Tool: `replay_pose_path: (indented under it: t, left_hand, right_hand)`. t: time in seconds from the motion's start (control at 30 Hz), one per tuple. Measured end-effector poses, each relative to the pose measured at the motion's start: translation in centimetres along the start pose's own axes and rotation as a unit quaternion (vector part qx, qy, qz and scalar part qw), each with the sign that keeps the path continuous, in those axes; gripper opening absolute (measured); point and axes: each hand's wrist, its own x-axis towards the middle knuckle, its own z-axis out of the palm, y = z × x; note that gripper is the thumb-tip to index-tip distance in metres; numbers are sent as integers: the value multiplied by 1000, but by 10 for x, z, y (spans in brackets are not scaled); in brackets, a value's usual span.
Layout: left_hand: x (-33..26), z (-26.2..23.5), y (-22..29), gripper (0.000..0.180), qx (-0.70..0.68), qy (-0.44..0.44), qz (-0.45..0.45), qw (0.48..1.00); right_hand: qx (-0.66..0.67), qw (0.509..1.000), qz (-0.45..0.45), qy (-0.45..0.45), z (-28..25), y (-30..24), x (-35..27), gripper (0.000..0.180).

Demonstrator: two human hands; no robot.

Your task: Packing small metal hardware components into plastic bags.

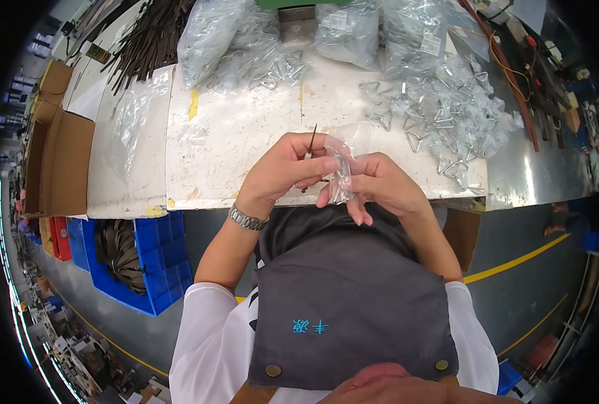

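My left hand (pixel 282 172) and my right hand (pixel 380 185) meet just above the near edge of the white worktable (pixel 232 141). Between them they pinch a small clear plastic bag (pixel 341 168) with a metal part inside. A thin dark strip (pixel 311 140) sticks up from the fingers of my left hand. A metal watch (pixel 247 218) sits on my left wrist. My right hand's fingers fold around the lower part of the bag.
Loose triangular metal rings in clear bags (pixel 448 114) lie to the right on the table. Larger filled plastic bags (pixel 225 40) sit at the back. Dark strips (pixel 148 37) pile at the back left. A cardboard box (pixel 60 161) and blue bins (pixel 144 262) stand at my left.
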Motion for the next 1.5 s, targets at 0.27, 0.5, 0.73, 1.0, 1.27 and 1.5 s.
replay_pose_path:
  t: [0.27, 0.5, 0.73, 1.0, 1.27, 1.5]
  left_hand:
    - [-2, 11, -9, 8, 6, 75, 32, 997]
    - [-1, 3, -25, 6, 83, 79, 62, 992]
    - [-8, -27, -20, 10, -311, -10, 109, 944]
    - [-25, 4, 18, 51, 322, 13, 65, 945]
    - [-12, 27, -8, 47, 188, 7, -9, 982]
    - [-3, 34, -18, 41, 164, 62, 0, 984]
  right_hand:
    - [295, 950, 47, -89, -10, 28, 4, 45]
    - [256, 964, 60, -32, -16, 41, 5, 31]
    - [70, 993, -3, 90, 3, 26, -6, 34]
    - [-160, 968, -26, 191, 11, 18, -21, 30]
    - [-459, 817, -149, 315, 24, 36, -9, 19]
    - [-450, 810, -141, 348, 22, 36, -8, 19]
